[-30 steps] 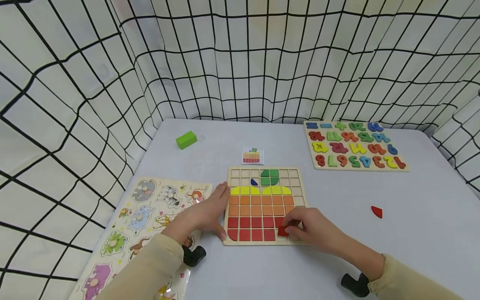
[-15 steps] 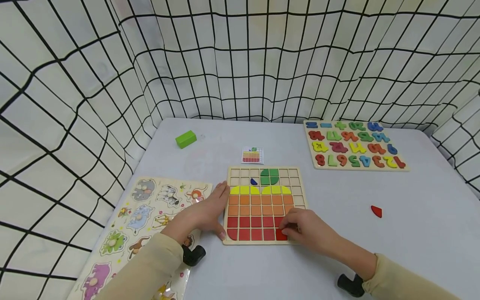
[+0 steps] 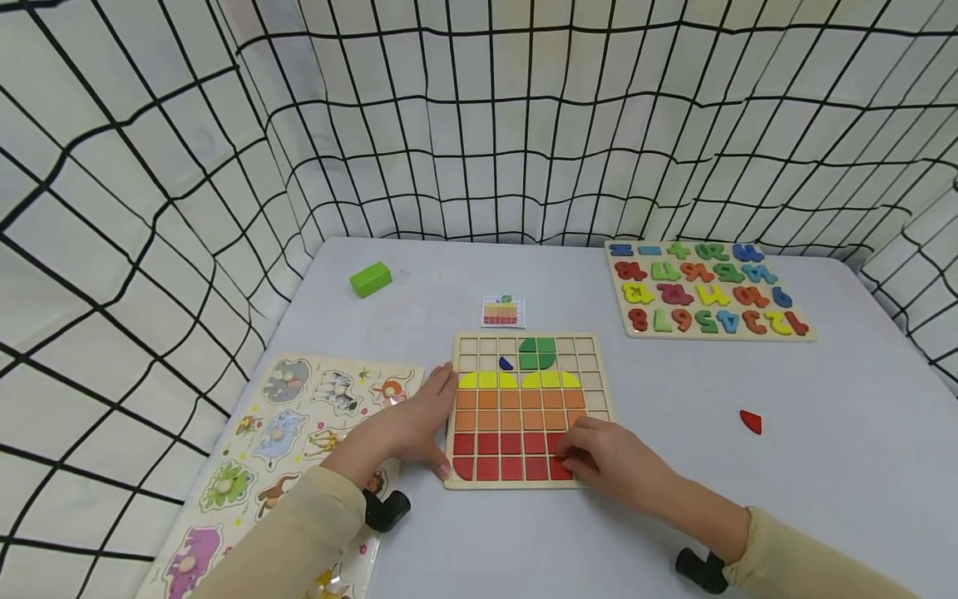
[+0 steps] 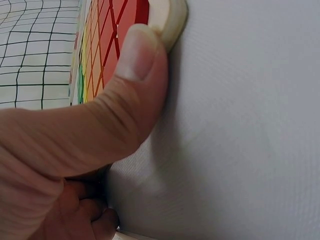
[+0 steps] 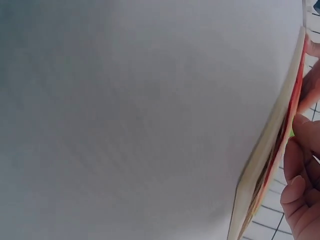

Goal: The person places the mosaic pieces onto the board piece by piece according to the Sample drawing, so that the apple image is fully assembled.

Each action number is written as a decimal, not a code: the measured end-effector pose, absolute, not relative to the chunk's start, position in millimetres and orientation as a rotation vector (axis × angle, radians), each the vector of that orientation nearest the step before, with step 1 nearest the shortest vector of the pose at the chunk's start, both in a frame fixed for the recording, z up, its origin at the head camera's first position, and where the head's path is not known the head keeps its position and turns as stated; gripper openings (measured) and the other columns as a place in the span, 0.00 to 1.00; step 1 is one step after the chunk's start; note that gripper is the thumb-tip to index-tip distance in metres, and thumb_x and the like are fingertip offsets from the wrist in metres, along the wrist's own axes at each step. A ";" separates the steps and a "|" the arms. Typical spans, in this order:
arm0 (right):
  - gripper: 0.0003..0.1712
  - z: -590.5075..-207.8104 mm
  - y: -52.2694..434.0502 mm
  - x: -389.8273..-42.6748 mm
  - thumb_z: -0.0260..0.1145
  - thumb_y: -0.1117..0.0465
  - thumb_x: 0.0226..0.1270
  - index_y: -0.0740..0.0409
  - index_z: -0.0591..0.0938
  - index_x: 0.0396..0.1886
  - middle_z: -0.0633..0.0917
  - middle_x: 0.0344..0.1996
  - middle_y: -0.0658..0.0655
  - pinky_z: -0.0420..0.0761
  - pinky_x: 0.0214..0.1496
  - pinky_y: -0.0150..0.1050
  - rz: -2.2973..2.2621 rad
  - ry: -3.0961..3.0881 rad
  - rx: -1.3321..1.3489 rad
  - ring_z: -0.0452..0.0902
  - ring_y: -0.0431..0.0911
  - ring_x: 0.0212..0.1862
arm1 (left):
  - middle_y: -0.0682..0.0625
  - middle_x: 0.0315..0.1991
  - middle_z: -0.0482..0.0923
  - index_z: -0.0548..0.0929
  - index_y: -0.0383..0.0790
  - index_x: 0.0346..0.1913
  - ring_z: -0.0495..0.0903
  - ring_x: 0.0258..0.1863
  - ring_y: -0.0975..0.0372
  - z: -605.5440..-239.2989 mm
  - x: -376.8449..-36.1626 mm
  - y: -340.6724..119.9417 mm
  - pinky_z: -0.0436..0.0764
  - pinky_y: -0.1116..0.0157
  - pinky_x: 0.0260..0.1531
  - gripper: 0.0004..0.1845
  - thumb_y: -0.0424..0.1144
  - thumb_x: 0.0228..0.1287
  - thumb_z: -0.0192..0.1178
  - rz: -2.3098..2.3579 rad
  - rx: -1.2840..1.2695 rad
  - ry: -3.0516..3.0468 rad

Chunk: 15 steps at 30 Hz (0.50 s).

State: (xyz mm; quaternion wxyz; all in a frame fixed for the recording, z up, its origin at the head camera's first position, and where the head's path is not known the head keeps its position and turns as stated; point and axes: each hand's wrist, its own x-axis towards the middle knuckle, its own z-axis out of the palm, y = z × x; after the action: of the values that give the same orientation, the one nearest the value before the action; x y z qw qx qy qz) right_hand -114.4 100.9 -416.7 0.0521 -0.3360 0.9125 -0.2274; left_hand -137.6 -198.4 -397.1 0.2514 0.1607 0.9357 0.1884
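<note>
A wooden grid board lies in the middle of the table, filled with rows of red, orange and yellow tiles. Green tiles and a small blue tile sit in its upper part. My right hand pinches a red tile at the bottom row, with thumb and finger close together. My left hand rests along the board's left edge with straight fingers; in the left wrist view its thumb touches the board's rounded corner. A curved red piece lies loose at right.
A small picture card lies behind the board. A green block stands at back left, and a letter-and-number puzzle at back right. An animal puzzle lies under the left forearm. Black netting surrounds the table.
My right hand has shifted slightly left and turned the red tile, which was tilted, down into its cell in the bottom row. The left hand has stayed at the board's edge.
</note>
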 end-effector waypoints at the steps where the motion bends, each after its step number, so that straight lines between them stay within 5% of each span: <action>1: 0.07 -415.4 103.1 -114.8 0.75 0.65 0.62 0.52 0.88 0.39 0.85 0.34 0.45 0.84 0.40 0.30 -0.697 2.779 -1.011 0.75 0.35 0.35 | 0.35 0.84 0.33 0.42 0.26 0.80 0.35 0.84 0.45 -397.6 -137.6 -198.5 0.49 0.50 0.82 0.69 0.40 0.45 0.83 0.513 0.436 2.545; 9: 0.11 -408.4 154.2 -127.9 0.76 0.65 0.62 0.53 0.88 0.43 0.86 0.37 0.47 0.83 0.39 0.29 -0.685 2.904 -0.729 0.76 0.37 0.37 | 0.36 0.84 0.33 0.42 0.27 0.81 0.35 0.84 0.46 -399.1 -137.2 -199.0 0.51 0.51 0.82 0.69 0.42 0.47 0.82 0.503 0.438 2.542; 15: 0.16 -412.5 224.5 -146.7 0.75 0.65 0.62 0.63 0.86 0.50 0.86 0.41 0.59 0.80 0.34 0.30 -0.595 2.991 -0.447 0.77 0.45 0.38 | 0.37 0.84 0.33 0.42 0.28 0.81 0.35 0.84 0.46 -399.0 -137.8 -199.0 0.51 0.51 0.81 0.70 0.42 0.46 0.83 0.494 0.427 2.544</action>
State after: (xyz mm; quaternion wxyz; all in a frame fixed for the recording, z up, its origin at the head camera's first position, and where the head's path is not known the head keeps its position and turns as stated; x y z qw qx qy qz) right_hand -146.7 224.5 -412.5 0.0298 -0.1448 0.9700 -0.1930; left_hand -137.8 -199.0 -399.0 0.2547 0.1571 0.9366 0.1821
